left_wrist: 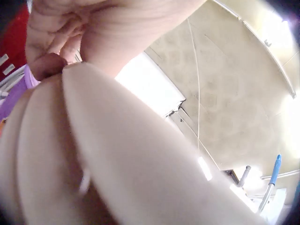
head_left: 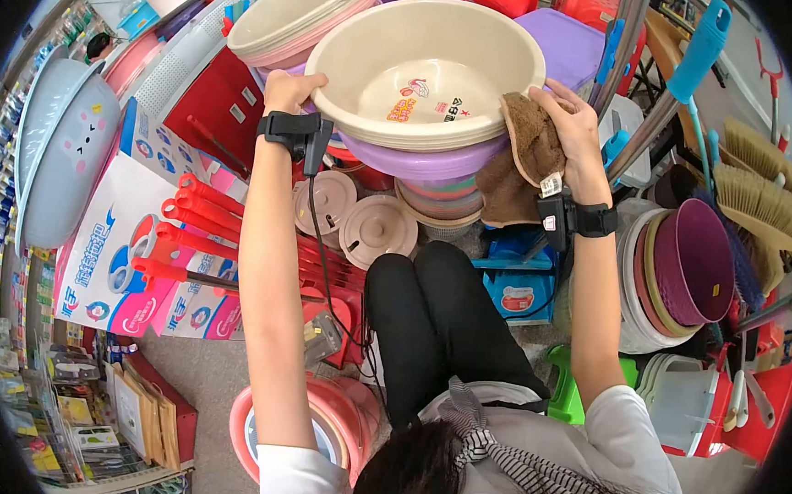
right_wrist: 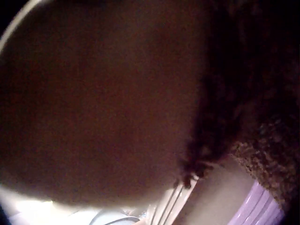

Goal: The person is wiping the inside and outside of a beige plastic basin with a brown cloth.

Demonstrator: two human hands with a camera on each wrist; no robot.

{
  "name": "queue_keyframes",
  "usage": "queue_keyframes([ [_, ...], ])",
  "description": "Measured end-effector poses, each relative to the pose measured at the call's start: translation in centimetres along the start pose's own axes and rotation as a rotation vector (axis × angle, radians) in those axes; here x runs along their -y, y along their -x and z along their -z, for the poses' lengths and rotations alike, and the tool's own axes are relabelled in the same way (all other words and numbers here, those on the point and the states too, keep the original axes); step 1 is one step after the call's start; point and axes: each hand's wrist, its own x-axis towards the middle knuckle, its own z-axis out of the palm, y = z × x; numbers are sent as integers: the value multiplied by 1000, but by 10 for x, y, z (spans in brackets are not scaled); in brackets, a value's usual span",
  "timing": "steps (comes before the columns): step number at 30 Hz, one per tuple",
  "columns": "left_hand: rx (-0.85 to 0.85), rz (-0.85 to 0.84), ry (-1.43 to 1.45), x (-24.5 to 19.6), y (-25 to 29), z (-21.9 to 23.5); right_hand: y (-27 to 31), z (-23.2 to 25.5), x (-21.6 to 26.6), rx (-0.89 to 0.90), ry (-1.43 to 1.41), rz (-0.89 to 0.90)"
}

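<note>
A stack of cream plastic basins (head_left: 373,53) with red and black print inside sits on purple basins (head_left: 420,164) in the head view. My left hand (head_left: 286,92) grips the left side of the cream rim; up close in the left wrist view, its thumb and fingers pinch the edge of a basin (left_wrist: 140,145). On the opposite side my right hand (head_left: 576,140) holds a brown terry cloth (head_left: 514,196) with a white label, right at the rim. That cloth (right_wrist: 265,154) and a dark blur fill most of the right wrist view, hiding the fingers.
More basins (head_left: 293,10) are stacked at the back left. Red-handled tools (head_left: 194,242) and a printed carton (head_left: 120,246) stand left. Brooms (head_left: 757,199), blue-handled poles (head_left: 704,44) and nested buckets (head_left: 688,267) crowd the right. Pink lidded pails (head_left: 379,227) sit below the stack.
</note>
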Motion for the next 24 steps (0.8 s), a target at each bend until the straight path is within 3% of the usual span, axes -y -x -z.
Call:
queue_keyframes([
  [3,-28,82,-16,-15,8,-4,0,4,-3,19,-115,-24],
  [5,-51,-4,-216,-13,1,-3,-1,8,-5,61,-222,-56],
  [9,0,-48,-133,-3,0,1,6,3,-6,11,-233,-50],
  [11,40,-44,-101,4,-5,5,12,-7,-5,-322,171,373],
  [12,40,-44,-102,5,-5,4,17,-12,3,-322,170,373],
  [14,37,-40,-128,4,-4,4,28,-20,25,-490,269,658],
  [16,40,-39,-132,4,-5,5,25,-22,32,-522,348,674],
  [18,44,-38,-136,4,-4,5,27,-26,47,-636,568,1002],
  [20,58,-45,-155,2,-1,5,18,-30,48,-630,575,1078],
  [22,34,-48,-150,3,1,3,5,-32,34,-617,794,1174],
  [23,9,-54,-141,2,2,2,0,-33,15,-486,808,1070],
  [24,9,-54,-142,4,1,1,1,-32,6,-487,807,1070],
])
